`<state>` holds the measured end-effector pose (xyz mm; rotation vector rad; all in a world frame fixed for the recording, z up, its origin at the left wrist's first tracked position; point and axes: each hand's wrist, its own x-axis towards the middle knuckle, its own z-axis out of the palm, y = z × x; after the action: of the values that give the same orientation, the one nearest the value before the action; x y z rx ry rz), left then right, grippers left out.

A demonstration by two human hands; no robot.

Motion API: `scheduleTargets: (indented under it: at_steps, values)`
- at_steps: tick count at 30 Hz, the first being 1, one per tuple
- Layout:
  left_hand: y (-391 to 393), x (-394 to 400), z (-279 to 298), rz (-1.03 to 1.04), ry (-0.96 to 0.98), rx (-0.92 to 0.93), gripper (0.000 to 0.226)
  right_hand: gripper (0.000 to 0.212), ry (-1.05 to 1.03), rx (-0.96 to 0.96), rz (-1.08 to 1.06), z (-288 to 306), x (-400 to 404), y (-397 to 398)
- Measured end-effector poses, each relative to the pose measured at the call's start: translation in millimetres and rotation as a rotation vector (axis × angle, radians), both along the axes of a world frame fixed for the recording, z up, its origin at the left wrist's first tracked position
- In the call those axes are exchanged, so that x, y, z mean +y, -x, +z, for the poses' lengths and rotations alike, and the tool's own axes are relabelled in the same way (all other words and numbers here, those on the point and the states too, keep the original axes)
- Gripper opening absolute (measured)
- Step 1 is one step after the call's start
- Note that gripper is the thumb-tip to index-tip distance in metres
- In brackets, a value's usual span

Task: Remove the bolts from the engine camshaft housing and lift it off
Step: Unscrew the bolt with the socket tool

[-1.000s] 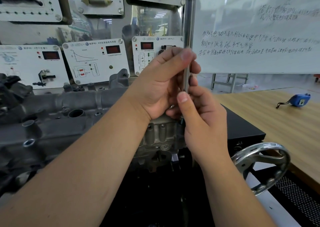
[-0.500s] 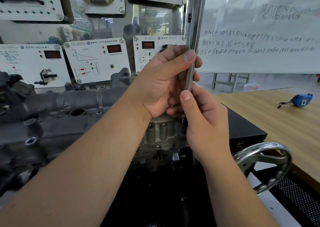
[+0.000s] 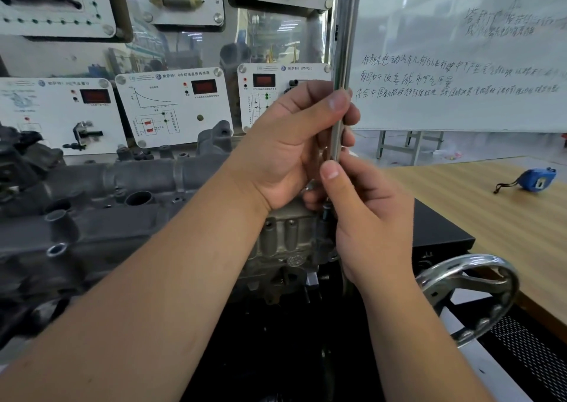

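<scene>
1. We are standing at a wooden surface (image 3: 491,217) with a pale, straight grain, lying to the right; a blue tape measure (image 3: 535,180) with a dark wrist cord is resting on it.
2. We are facing a row of white instrument panels (image 3: 171,107) with red displays, mounted behind the engine, and a whiteboard (image 3: 460,48) carrying handwritten lines at upper right.
3. We are noting the engine camshaft housing (image 3: 92,217) sitting low at left and centre: dull grey cast metal, rough in texture, with round bores and ribbed bosses.
4. We are observing a polished chrome handwheel (image 3: 469,297), round and spoked, at lower right beside a black box-shaped stand (image 3: 438,236).
5. We are holding a long, slim, bright steel wrench shaft (image 3: 345,48) almost upright over the housing's right end.
6. Our left hand (image 3: 291,147) is curling round the shaft, thumb pressing near the top of the grip.
7. Our right hand (image 3: 368,217) is pinching the shaft's lower part, thumb pointing upward; its tip is hidden behind our fingers.
</scene>
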<state>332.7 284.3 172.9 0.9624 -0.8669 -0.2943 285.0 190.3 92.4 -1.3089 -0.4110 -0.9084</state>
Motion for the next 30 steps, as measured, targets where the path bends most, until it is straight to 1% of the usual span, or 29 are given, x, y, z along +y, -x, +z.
scheduleTargets:
  at_steps: [1,2,5,6,9,10,12,13,14,16,17,21,23,27,30]
  values:
    - [-0.3,0.5,0.2,0.007,-0.012,-0.003,0.005,0.02,0.014,-0.002,-0.003,0.0,-0.4,-0.2]
    - [-0.2,1.2,0.6,-0.004,-0.026,-0.001,0.009,0.019,0.03,-0.005,0.003,0.3,-0.9,0.0]
    - [1.3,3.8,1.7,-0.126,-0.046,0.024,0.028,0.02,0.021,-0.017,0.069,1.8,-1.2,1.5]
    - [1.9,4.1,1.7,-0.154,-0.041,0.031,0.029,0.019,0.012,-0.015,0.08,2.4,-0.8,2.1]
    - [3.0,2.7,1.1,-0.122,-0.034,0.012,0.023,0.016,-0.001,0.008,0.062,2.5,0.2,2.4]
    - [3.3,1.9,1.2,-0.094,-0.03,0.005,0.02,0.016,0.005,0.014,0.042,2.6,0.6,2.6]
    - [3.2,1.2,1.3,-0.041,-0.008,0.001,0.011,0.026,0.016,0.025,0.003,2.5,1.7,2.9]
    - [2.8,1.2,1.0,-0.023,0.0,-0.003,0.006,0.028,0.009,0.024,-0.004,2.3,2.1,3.0]
    - [2.4,1.3,0.7,-0.01,0.0,-0.007,0.004,0.025,0.003,0.017,-0.006,2.1,2.2,3.1]
    - [1.6,1.7,-0.1,0.013,-0.024,-0.004,0.007,0.014,0.008,-0.001,0.006,2.5,2.3,3.4]
    - [1.3,2.1,-0.2,0.008,-0.038,-0.002,0.008,0.012,0.014,-0.005,0.024,3.1,2.3,3.6]
    - [2.8,3.9,2.6,-0.147,-0.038,0.037,0.029,0.014,0.025,0.007,0.076,5.3,0.8,4.7]
    - [3.2,3.6,1.8,-0.153,-0.027,0.019,0.028,0.015,0.024,0.026,0.074,6.0,1.1,5.3]
    - [3.2,0.7,1.3,-0.084,-0.007,0.028,0.024,0.011,-0.008,0.018,0.044,7.1,4.4,5.3]
    - [1.5,0.2,1.1,-0.045,0.017,0.022,0.011,0.008,-0.052,0.003,0.033,6.7,5.5,3.0]
